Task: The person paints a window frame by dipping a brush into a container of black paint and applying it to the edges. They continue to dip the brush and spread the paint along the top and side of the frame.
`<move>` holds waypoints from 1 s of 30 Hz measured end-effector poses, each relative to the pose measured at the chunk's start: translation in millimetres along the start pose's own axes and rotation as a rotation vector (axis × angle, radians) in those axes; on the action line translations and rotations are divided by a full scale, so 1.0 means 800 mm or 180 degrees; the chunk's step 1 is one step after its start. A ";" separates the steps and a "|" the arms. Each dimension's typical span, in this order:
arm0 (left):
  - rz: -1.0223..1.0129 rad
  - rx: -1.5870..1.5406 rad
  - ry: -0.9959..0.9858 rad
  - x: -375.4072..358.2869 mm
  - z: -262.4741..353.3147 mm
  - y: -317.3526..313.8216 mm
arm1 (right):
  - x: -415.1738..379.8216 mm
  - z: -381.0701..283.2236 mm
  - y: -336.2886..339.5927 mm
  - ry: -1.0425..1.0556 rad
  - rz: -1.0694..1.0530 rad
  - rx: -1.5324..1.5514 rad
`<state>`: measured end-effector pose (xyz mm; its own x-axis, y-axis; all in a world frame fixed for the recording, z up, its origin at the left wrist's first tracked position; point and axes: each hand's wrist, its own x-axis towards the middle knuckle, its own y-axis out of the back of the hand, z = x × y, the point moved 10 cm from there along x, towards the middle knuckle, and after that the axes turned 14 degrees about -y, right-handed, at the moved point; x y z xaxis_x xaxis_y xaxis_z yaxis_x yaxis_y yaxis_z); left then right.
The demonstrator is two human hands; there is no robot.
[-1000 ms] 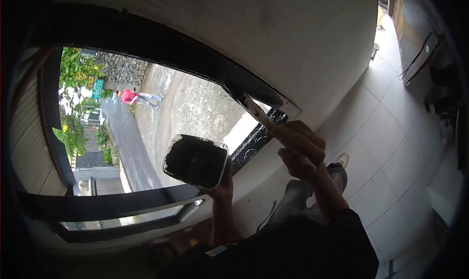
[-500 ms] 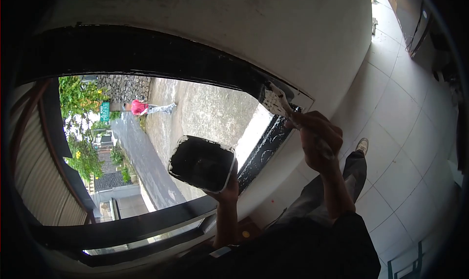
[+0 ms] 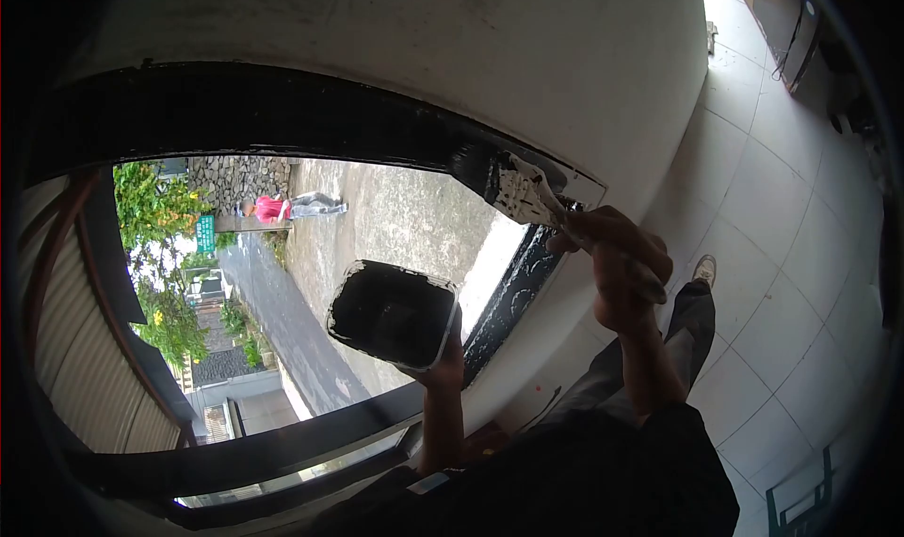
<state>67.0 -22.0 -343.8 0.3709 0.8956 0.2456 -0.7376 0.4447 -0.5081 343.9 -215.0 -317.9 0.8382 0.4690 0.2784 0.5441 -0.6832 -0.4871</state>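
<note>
My right hand (image 3: pixel 623 259) is closed around the handle of a paintbrush (image 3: pixel 520 187) whose wide head is streaked with white and black. The bristles press on the black window frame (image 3: pixel 311 113) close to its corner. Lower and to the left, my left hand (image 3: pixel 446 360) grips a plastic tub (image 3: pixel 394 313) from its side and underneath. Black paint coats the tub's inside, and its rim has whitish patches. Along the lower bar of the frame (image 3: pixel 508 297), the black is broken by pale scuffs.
A white wall (image 3: pixel 565 57) surrounds the frame. Pale floor tiles (image 3: pixel 753 217) lie to the right, with my shoe (image 3: pixel 706 269) on them. A green metal stand (image 3: pixel 800 499) is at the lower right. Outside the opening, a person in a red top (image 3: pixel 271 208) is on the paving.
The brush head has shifted slightly left along the frame, and my right hand has turned a little. The tub has barely moved. The person outside has changed posture.
</note>
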 end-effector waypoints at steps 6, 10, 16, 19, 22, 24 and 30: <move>-0.0167 0.0123 -0.0137 0.003 0.003 -0.015 | 0.017 -0.056 -0.021 0.1026 -0.0186 -0.0148; -0.0212 0.0150 -0.0186 0.004 0.008 -0.013 | 0.022 -0.041 -0.020 0.0889 -0.0130 -0.0047; 0.0036 0.0230 -0.0112 -0.001 0.004 0.017 | 0.030 -0.020 -0.017 0.0174 -0.0095 -0.0002; 0.0027 0.0173 -0.0107 -0.001 0.004 0.014 | 0.033 -0.023 -0.018 0.0075 -0.0145 -0.0036; 0.0164 -0.0222 -0.0068 -0.003 0.003 0.017 | 0.037 -0.026 -0.016 0.0069 -0.0103 -0.0051; 0.0238 0.0034 -0.0126 -0.004 0.006 0.022 | 0.037 -0.031 -0.019 0.0091 -0.0244 -0.0236; 0.0138 -0.0168 -0.0193 -0.004 0.006 0.012 | 0.038 -0.029 -0.015 -0.0116 -0.0274 -0.0272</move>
<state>56.3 -20.5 -345.7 0.3031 0.9135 0.2712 -0.7208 0.4060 -0.5619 363.9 -205.9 -284.3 0.7871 0.5469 0.2853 0.6166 -0.6839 -0.3900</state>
